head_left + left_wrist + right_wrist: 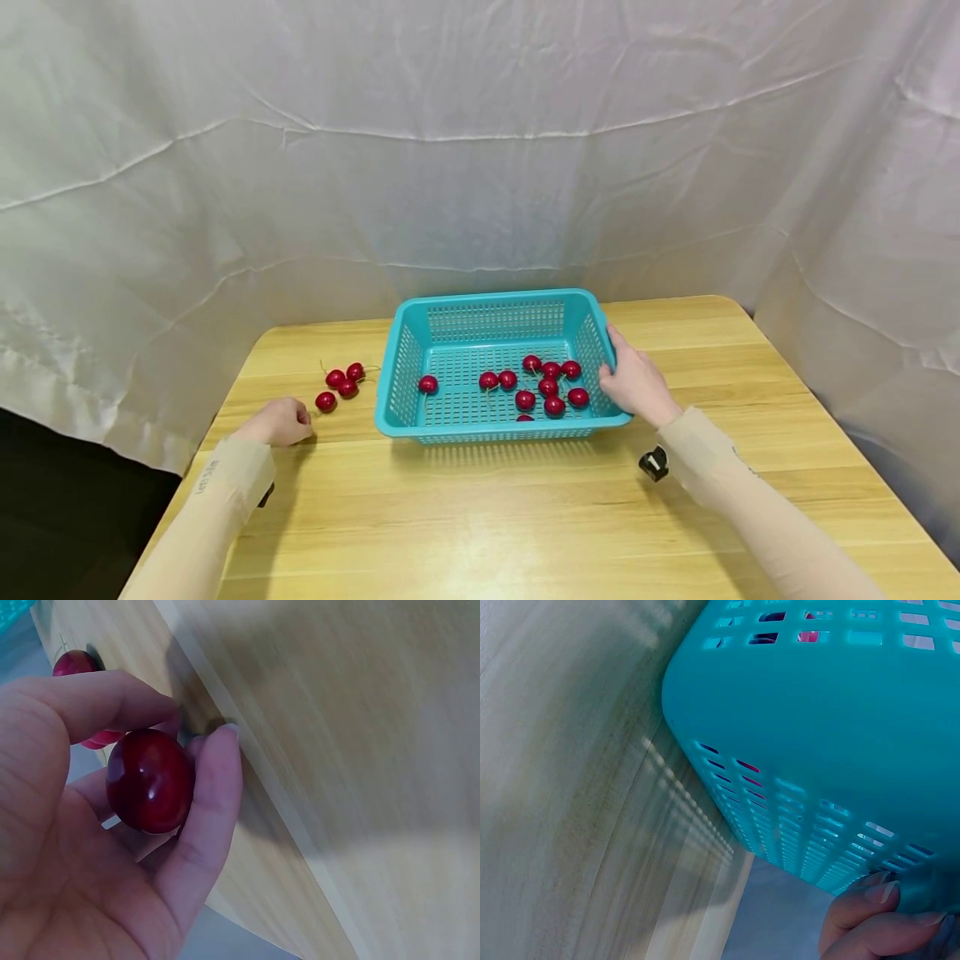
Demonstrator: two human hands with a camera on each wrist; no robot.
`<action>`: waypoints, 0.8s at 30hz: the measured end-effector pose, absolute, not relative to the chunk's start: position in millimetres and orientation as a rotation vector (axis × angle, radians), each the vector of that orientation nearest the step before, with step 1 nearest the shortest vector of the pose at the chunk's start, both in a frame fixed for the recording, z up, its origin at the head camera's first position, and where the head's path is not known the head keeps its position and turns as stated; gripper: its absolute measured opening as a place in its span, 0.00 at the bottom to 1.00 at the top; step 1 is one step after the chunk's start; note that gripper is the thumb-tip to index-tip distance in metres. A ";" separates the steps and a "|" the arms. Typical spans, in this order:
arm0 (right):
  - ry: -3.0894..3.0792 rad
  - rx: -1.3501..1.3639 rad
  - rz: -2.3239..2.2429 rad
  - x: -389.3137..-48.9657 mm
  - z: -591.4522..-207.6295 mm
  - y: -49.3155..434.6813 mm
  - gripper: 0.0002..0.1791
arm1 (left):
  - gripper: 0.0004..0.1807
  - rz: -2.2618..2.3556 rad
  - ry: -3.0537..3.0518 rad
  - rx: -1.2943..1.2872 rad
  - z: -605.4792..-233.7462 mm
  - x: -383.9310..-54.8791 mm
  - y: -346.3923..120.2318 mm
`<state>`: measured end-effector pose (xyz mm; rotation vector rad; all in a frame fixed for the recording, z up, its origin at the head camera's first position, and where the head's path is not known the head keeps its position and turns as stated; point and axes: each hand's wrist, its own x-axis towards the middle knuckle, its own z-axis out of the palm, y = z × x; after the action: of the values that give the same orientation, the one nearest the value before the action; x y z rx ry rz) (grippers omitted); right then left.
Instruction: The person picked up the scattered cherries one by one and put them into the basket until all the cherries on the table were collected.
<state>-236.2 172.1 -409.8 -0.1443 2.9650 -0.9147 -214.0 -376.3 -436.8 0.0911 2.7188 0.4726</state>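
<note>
My left hand (279,422) is low over the left side of the table. In the left wrist view its thumb and fingers curl around a dark red cherry (150,781). Several more cherries (347,388) with thin stems lie in a loose cluster just beyond that hand. A turquoise plastic basket (487,432) with slotted walls stands mid-table, with several cherries (548,387) on its floor, mostly toward the right side. My right hand (637,382) grips the basket's right rim; its fingertips (881,892) show against the outer wall in the right wrist view.
The pale wooden table (480,517) has rounded far corners. Grey-white cloth (480,200) hangs behind it and along both sides. A dark area (67,500) lies beyond the table's left edge. Both wrists carry small black devices.
</note>
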 end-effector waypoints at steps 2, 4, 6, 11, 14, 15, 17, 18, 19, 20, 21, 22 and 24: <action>2.972 -0.149 -0.913 -236.2 -410.0 172.3 0.44 | 0.07 0.494 2.715 0.092 -436.3 -213.0 -377.2; 2.981 -0.153 -0.909 -236.3 -410.3 172.6 0.44 | 0.06 0.520 2.708 0.091 -435.8 -212.2 -378.4; 2.985 -0.154 -0.907 -236.3 -410.6 172.7 0.44 | 0.06 0.545 2.696 0.082 -434.8 -211.2 -379.7; 2.986 -0.156 -0.905 -236.2 -410.8 172.4 0.43 | 0.05 0.583 2.678 0.056 -434.0 -210.2 -383.9; 2.987 -0.156 -0.906 -236.2 -410.6 172.1 0.43 | 0.05 0.587 2.681 0.072 -433.8 -210.4 -386.3; 2.986 -0.156 -0.908 -236.2 -410.5 172.1 0.43 | 0.06 0.591 2.681 0.074 -433.2 -210.6 -386.9; 2.984 -0.156 -0.912 -236.1 -410.3 172.0 0.43 | 0.06 0.591 2.681 0.083 -431.2 -210.7 -387.7; 2.982 -0.154 -0.914 -236.0 -410.2 172.1 0.43 | 0.06 0.586 2.682 0.085 -429.8 -210.7 -387.8; 2.982 -0.155 -0.914 -236.0 -410.2 172.2 0.43 | 0.06 0.592 2.678 0.079 -428.2 -210.8 -387.9; 2.982 -0.155 -0.914 -235.8 -410.0 172.2 0.43 | 0.06 0.591 2.675 0.076 -426.9 -210.9 -388.2; 2.982 -0.156 -0.913 -235.8 -410.1 172.4 0.43 | 0.06 0.594 2.673 0.077 -425.7 -210.9 -388.5; 2.985 -0.156 -0.911 -235.7 -410.0 172.4 0.43 | 0.06 0.596 2.667 0.065 -424.6 -211.1 -388.7; 2.989 -0.157 -0.906 -236.0 -410.3 172.6 0.44 | 0.06 0.603 2.664 0.051 -423.1 -211.6 -389.2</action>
<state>-236.0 172.6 -410.3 -0.1570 2.9887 -0.9060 -211.6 -389.2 -423.1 0.0505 2.6639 0.6030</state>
